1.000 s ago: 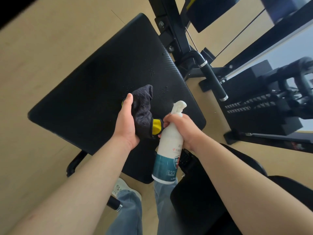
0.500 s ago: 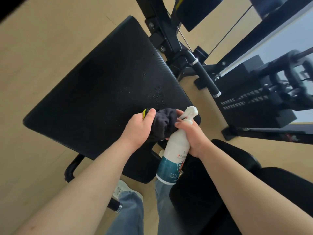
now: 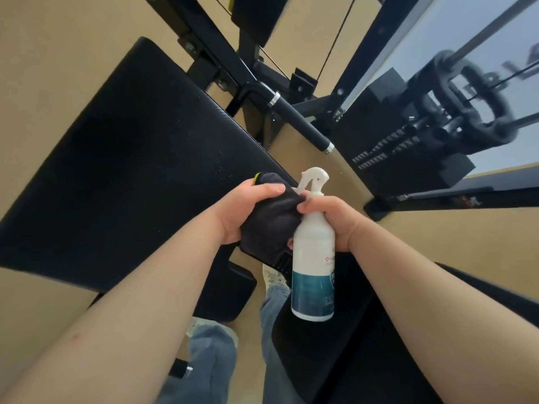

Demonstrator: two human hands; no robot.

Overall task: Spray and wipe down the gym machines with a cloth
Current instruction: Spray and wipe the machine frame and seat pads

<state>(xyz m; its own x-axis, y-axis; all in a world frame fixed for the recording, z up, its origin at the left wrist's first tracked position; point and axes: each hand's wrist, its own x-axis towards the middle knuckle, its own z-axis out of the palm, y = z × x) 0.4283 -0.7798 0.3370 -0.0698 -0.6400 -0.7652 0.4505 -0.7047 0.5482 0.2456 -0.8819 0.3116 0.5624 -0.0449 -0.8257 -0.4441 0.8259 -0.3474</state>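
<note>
Head view: the left hand (image 3: 245,211) grips a bunched dark cloth (image 3: 268,225) just off the near right edge of the black seat pad (image 3: 131,170). The cloth touches the spray bottle (image 3: 313,263), which the right hand (image 3: 329,217) clasps round the neck. Droplets (image 3: 218,167) dot the pad by that edge. To the right of the pad are a padded handle (image 3: 297,121) and a weight stack (image 3: 408,158).

Your bare left arm (image 3: 131,301) and right arm (image 3: 423,287) reach forward and converge. Your left hand (image 3: 245,211) grips a dark cloth (image 3: 271,225), thumb laid over it, while your right hand (image 3: 329,220) curls its fingers (image 3: 307,205) round a spray bottle (image 3: 313,258).
</note>
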